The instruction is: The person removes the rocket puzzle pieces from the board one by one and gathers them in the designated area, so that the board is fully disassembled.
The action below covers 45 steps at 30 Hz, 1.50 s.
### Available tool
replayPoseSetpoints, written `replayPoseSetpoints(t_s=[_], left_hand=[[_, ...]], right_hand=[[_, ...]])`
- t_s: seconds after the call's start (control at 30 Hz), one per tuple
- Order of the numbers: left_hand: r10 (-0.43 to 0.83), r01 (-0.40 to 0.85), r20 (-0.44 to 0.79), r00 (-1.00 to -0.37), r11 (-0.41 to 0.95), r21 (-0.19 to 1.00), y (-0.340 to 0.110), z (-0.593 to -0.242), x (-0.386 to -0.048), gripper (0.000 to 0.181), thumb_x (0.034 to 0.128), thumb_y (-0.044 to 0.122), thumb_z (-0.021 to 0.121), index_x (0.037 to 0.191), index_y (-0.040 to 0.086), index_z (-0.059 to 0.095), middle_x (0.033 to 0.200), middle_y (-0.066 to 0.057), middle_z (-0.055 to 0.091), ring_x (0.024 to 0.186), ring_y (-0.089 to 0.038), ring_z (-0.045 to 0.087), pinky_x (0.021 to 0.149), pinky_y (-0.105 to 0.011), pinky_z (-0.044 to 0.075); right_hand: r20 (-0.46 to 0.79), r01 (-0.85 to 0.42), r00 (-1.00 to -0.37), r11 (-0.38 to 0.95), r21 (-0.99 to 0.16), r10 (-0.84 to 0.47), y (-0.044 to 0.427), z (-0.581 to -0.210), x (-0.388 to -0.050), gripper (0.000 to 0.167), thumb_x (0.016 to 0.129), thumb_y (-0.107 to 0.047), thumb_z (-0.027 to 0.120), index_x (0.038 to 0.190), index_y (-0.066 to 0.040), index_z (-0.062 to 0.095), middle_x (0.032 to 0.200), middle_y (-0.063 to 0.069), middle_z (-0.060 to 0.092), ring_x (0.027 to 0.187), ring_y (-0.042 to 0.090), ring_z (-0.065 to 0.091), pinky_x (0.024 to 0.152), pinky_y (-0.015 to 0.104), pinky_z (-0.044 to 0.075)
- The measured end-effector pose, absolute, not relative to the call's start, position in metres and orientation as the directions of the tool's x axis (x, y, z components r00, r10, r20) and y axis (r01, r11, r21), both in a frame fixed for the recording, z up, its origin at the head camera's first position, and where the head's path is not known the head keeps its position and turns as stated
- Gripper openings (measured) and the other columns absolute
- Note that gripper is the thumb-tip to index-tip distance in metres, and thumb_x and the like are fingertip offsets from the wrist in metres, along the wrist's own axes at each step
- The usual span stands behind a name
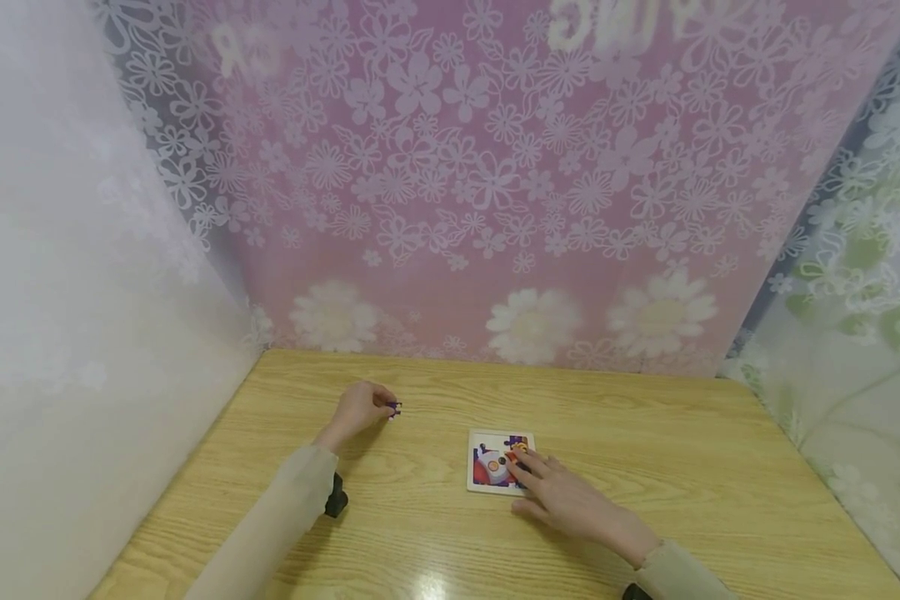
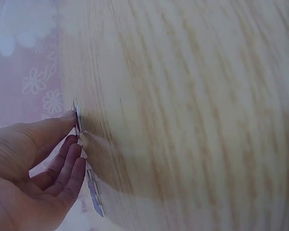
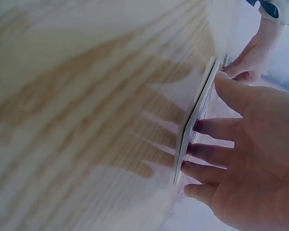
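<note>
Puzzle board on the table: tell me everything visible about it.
The puzzle board is thin and roughly square, with a pale rim, possibly wooden. Its picture is partly filled: purple, red and white areas show, with a pale gap toward the upper left. It lies flat on the wood-grain table, slightly right of centre in the head view. The right hand touches it and hides some of its right side.
</note>
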State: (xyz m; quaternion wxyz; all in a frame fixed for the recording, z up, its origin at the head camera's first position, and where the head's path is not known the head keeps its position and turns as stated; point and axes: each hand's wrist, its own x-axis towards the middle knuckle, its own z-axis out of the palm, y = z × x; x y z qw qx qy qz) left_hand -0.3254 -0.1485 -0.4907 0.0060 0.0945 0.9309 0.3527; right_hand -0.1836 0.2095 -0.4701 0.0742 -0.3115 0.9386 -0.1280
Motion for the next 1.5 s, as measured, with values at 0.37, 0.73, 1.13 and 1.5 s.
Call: replayPoseSetpoints(t_s=[0.37,0.73,1.13,1.5], left_hand=[[0.139,0.181,0.118,-0.983,0.711,0.68,-0.151,-0.491,-0.324,0.019,0.0992,0.016,0.067,0.114,0.006,0.075,0.106,-0.008,0.075,0.097,-0.026,0.07,0.079,-0.04,0.058],[0.185,0.289,0.223,-0.957,0.6,0.746,-0.131,-0.475,-0.309,0.023,0.1018,0.016,0.063,0.116,0.002,0.074,0.11,-0.014,0.074,0.098,-0.031,0.071,0.082,-0.044,0.059],[0.284,0.33,0.217,-0.934,0.454,0.828,-0.084,-0.479,-0.298,0.028,0.1048,0.022,0.058,0.12,0.004,0.072,0.111,-0.014,0.074,0.099,-0.031,0.071,0.084,-0.043,0.058],[0.334,0.354,0.217,-0.917,0.435,0.828,-0.05,-0.484,-0.291,0.026,0.105,0.023,0.058,0.118,0.006,0.074,0.11,-0.009,0.075,0.098,-0.027,0.072,0.084,-0.039,0.058]], right_hand=[[-0.057,-0.573,-0.79,0.769,-0.284,-0.61,0.209,-0.471,-0.185,0.064,0.103,-0.043,0.056,0.15,0.0,0.047,0.156,0.028,0.037,0.138,0.053,0.039,0.111,0.065,0.032],[-0.073,-0.551,-0.794,0.765,-0.333,-0.603,0.214,-0.474,-0.187,0.065,0.104,-0.045,0.054,0.152,-0.002,0.045,0.159,0.026,0.034,0.141,0.051,0.036,0.114,0.064,0.028],[-0.054,-0.539,-0.799,0.754,-0.376,-0.598,0.217,-0.474,-0.19,0.067,0.103,-0.047,0.055,0.15,-0.001,0.047,0.158,0.027,0.034,0.141,0.053,0.035,0.113,0.066,0.029],[-0.039,-0.535,-0.809,0.763,-0.363,-0.586,0.218,-0.471,-0.186,0.063,0.103,-0.043,0.056,0.149,0.0,0.048,0.158,0.027,0.035,0.141,0.053,0.035,0.113,0.066,0.028]])
